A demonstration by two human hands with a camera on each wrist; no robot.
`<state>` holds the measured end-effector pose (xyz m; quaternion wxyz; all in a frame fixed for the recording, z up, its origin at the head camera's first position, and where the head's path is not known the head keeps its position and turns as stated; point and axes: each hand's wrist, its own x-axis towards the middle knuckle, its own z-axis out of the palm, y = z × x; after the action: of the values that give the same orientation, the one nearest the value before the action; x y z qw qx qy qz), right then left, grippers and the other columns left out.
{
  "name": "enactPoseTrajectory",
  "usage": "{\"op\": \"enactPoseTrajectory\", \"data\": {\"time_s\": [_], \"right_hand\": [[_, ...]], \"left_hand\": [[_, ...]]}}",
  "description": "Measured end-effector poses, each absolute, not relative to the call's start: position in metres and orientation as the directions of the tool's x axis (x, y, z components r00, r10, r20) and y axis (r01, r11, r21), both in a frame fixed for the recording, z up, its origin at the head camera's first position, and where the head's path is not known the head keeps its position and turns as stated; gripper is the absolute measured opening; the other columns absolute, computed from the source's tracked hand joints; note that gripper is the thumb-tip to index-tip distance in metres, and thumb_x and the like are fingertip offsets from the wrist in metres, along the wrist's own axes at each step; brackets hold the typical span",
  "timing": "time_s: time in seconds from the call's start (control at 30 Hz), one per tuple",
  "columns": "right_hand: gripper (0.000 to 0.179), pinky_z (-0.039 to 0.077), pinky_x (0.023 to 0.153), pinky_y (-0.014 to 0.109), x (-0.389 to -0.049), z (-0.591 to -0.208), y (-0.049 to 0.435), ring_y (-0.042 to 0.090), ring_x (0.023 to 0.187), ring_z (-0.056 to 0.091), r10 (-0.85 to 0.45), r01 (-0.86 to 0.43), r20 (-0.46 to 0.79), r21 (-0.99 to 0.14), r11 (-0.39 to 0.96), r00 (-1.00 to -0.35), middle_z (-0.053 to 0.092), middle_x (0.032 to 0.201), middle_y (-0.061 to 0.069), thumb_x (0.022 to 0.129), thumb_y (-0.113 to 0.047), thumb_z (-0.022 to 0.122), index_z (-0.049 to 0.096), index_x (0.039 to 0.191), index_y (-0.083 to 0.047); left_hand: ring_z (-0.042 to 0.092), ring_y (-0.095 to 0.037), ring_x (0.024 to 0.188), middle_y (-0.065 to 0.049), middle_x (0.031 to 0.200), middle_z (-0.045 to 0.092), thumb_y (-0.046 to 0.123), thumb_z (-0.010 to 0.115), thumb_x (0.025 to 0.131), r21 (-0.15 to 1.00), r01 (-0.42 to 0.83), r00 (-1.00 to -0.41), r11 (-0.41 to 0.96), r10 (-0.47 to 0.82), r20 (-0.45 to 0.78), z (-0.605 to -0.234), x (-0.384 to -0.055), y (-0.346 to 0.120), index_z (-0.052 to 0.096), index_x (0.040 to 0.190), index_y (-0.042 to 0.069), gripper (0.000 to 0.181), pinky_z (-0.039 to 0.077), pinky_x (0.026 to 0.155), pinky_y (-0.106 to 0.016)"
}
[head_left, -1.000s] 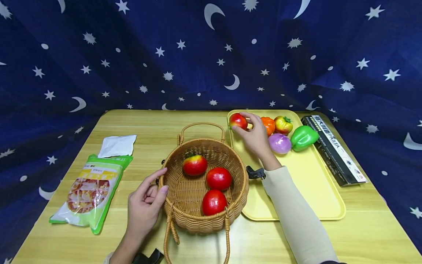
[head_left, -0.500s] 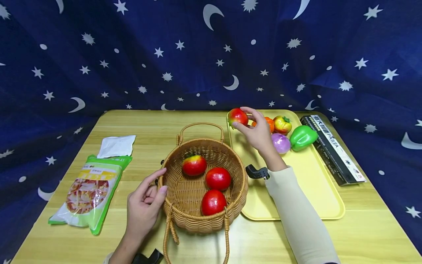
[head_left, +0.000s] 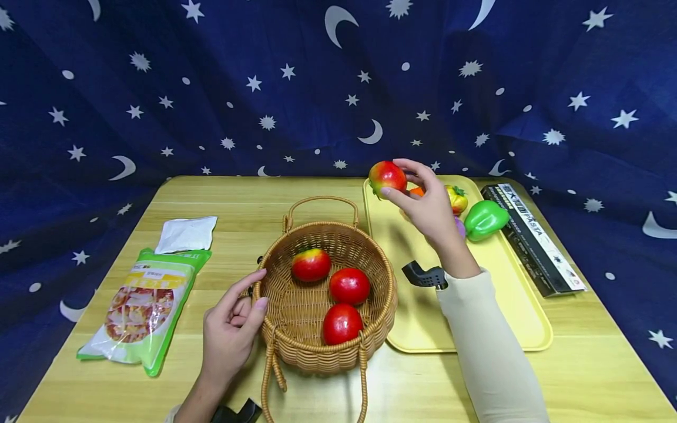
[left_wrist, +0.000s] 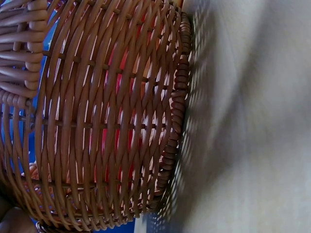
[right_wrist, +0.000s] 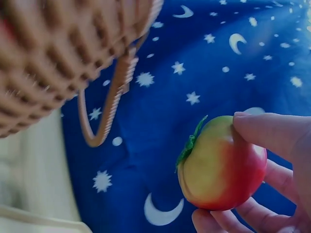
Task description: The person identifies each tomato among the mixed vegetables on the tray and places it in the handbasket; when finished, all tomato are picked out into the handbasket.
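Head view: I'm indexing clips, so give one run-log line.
left hand: touches basket | right hand: holds red-yellow fruit aloft | basket: three more fruits inside

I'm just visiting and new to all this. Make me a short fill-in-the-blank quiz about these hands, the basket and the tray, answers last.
1. The left hand touches the basket, which holds ____ red fruits.
2. The right hand holds a round fruit with ____ leaves.
3. In the head view, the black box lies to the ____ of the tray.

Missing words: three; green; right.
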<state>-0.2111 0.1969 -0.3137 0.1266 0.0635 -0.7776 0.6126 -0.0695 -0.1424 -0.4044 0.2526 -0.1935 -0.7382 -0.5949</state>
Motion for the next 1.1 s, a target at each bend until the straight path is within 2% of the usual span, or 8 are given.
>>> {"op": "enactPoseTrajectory", "data": {"time_s": [0.2, 0.5, 0.9, 1.1], "right_hand": [[0.055, 0.056, 0.081, 0.025, -0.199, -0.298, 0.196, 0.030, 0.114, 0.056, 0.036, -0.270, 0.277, -0.955, 0.124, -0.960, 0.052, 0.137, 0.007, 0.087, -0.013, 0.083, 0.063, 0.137, -0.015], [0.054, 0.054, 0.092, 0.026, -0.181, -0.278, 0.188, 0.029, 0.122, 0.055, 0.000, -0.369, 0.370, -0.927, 0.069, -0.929, 0.056, 0.138, 0.008, 0.085, -0.005, 0.082, 0.064, 0.136, -0.011], [0.054, 0.052, 0.097, 0.029, -0.165, -0.265, 0.174, 0.027, 0.125, 0.055, -0.098, -0.395, 0.388, -0.917, 0.064, -0.916, 0.054, 0.141, 0.005, 0.087, -0.005, 0.080, 0.062, 0.137, -0.011], [0.054, 0.051, 0.100, 0.032, -0.166, -0.258, 0.166, 0.025, 0.126, 0.054, -0.205, -0.406, 0.380, -0.908, 0.102, -0.902, 0.054, 0.140, 0.003, 0.088, -0.005, 0.080, 0.062, 0.138, -0.012]], "left_hand": [[0.025, -0.002, 0.048, 0.005, 0.056, 0.026, -0.021, 0.066, 0.083, 0.782, 0.582, -0.800, 0.223, -0.019, 0.600, -0.404, -0.070, -0.143, 0.064, 0.130, -0.006, 0.049, 0.023, 0.042, -0.019], [0.025, -0.002, 0.048, 0.005, 0.056, 0.026, -0.021, 0.066, 0.083, 0.783, 0.580, -0.801, 0.223, -0.021, 0.599, -0.404, -0.069, -0.142, 0.065, 0.129, -0.007, 0.048, 0.023, 0.042, -0.019], [0.025, -0.002, 0.048, 0.005, 0.055, 0.027, -0.021, 0.066, 0.083, 0.782, 0.581, -0.800, 0.224, -0.016, 0.599, -0.404, -0.070, -0.143, 0.064, 0.130, -0.006, 0.049, 0.023, 0.042, -0.020], [0.025, -0.002, 0.048, 0.005, 0.055, 0.027, -0.021, 0.066, 0.083, 0.785, 0.579, -0.802, 0.221, -0.017, 0.597, -0.405, -0.071, -0.143, 0.064, 0.130, -0.006, 0.049, 0.024, 0.042, -0.020]]}}
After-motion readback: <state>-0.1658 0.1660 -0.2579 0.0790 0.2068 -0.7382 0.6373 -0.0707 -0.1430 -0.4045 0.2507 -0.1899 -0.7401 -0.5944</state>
